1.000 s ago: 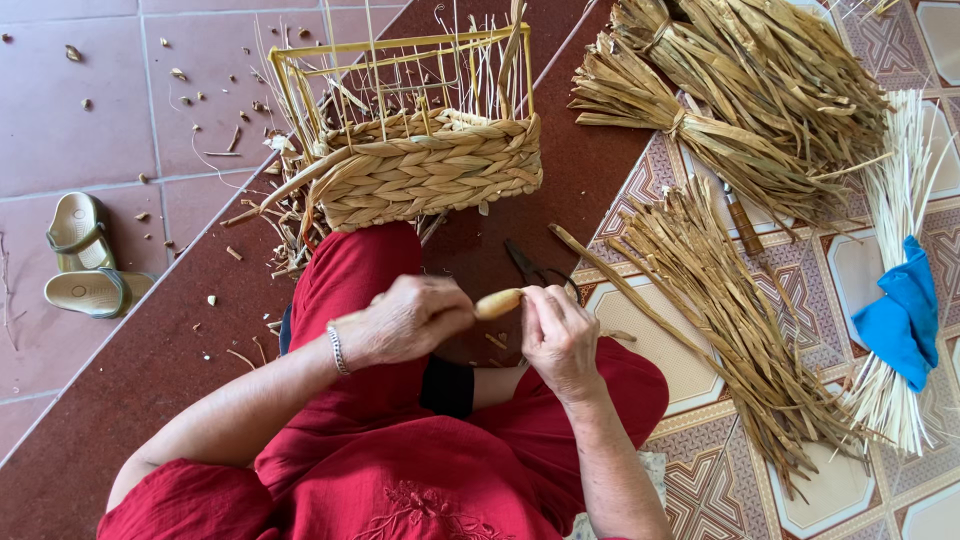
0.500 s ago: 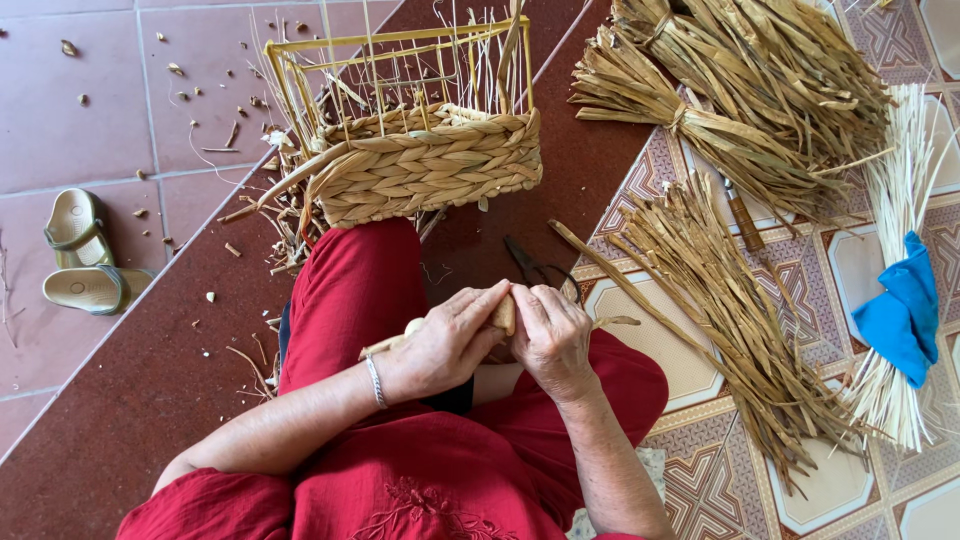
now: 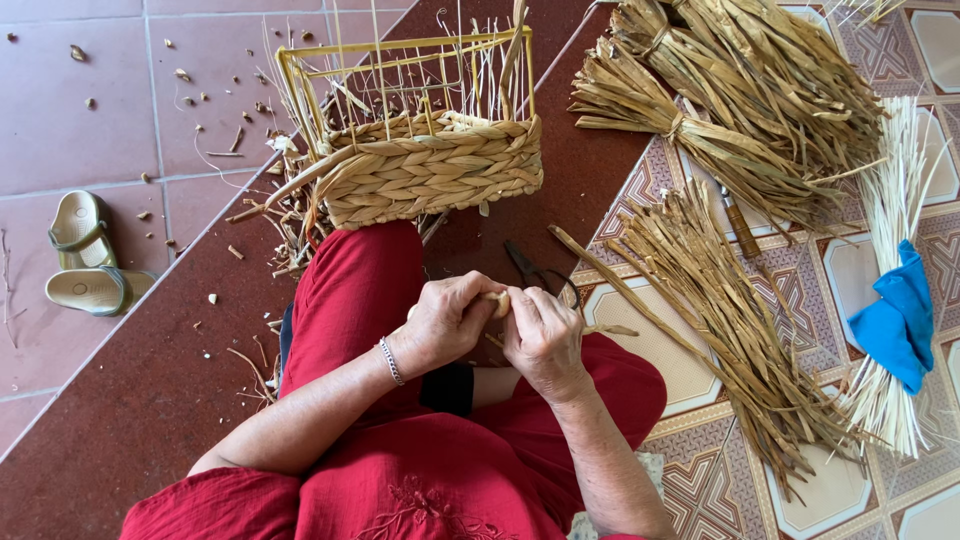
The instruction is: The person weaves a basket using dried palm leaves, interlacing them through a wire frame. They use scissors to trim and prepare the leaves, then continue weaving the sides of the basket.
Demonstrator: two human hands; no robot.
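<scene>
My left hand (image 3: 448, 322) and my right hand (image 3: 543, 335) meet over my lap, both closed around a tan strand of dried plant fibre (image 3: 496, 300); only its tip shows between the fingers. I sit on the floor in red clothes, a thin bracelet on my left wrist. Ahead of my knee stands a half-woven basket (image 3: 430, 175): braided fibre around the lower part of a yellow wire frame (image 3: 400, 52), with thin upright strands poking out of the top.
Bundles of dried fibre (image 3: 740, 110) lie at the upper right, looser strands (image 3: 730, 320) beside my right leg. A pale straw bundle wrapped in blue cloth (image 3: 900, 320) lies far right. Scissors (image 3: 530, 270) rest near my hands. A pair of sandals (image 3: 85, 260) sits left among scraps.
My left hand has slid rightward along the strand until both hands sit together, and the strand's exposed length has disappeared into my fingers.
</scene>
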